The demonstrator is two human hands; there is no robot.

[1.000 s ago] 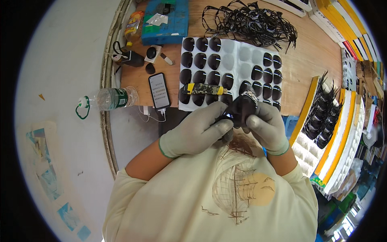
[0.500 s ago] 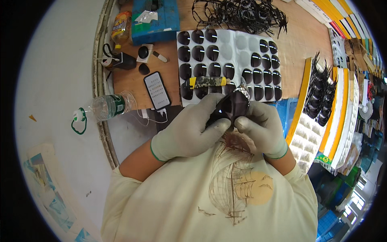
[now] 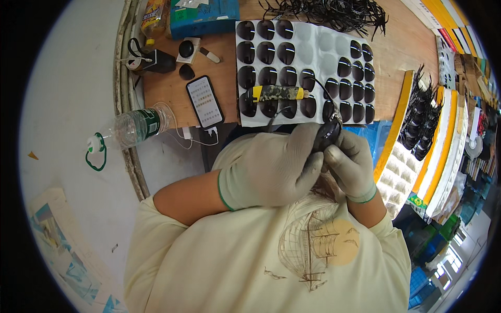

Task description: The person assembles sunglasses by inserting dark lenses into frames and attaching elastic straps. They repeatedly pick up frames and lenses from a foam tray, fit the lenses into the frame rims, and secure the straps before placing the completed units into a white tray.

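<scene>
Both hands wear pale grey gloves with green cuffs. Between them, close to my chest, is a pair of dark sunglasses [image 3: 326, 134]. My left hand [image 3: 279, 166] is closed on one side of the sunglasses, its thumb pressed near the front. On the other side my right hand [image 3: 350, 161] grips them with bent fingers and thumb. One thin temple arm sticks up over the white sheet, and another dark tip shows above my left hand. Just beyond lies the white tray sheet [image 3: 314, 52] with rows of dark lenses. A yellow and camouflage-patterned tool [image 3: 276, 93] rests across it.
Left on the wooden table are a phone [image 3: 204, 102] on a cable, a loose dark lens [image 3: 186, 72], a black device [image 3: 159, 61] and a blue box [image 3: 203, 19]. A clear bottle [image 3: 133, 128] lies at the edge. Black frames [image 3: 339, 13] pile up at the back. Trays [image 3: 399, 141] stand right.
The sunglasses have turned in my hands, so one temple arm now points up and away. Both hands have shifted slightly right. The view has moved a little, placing the table higher.
</scene>
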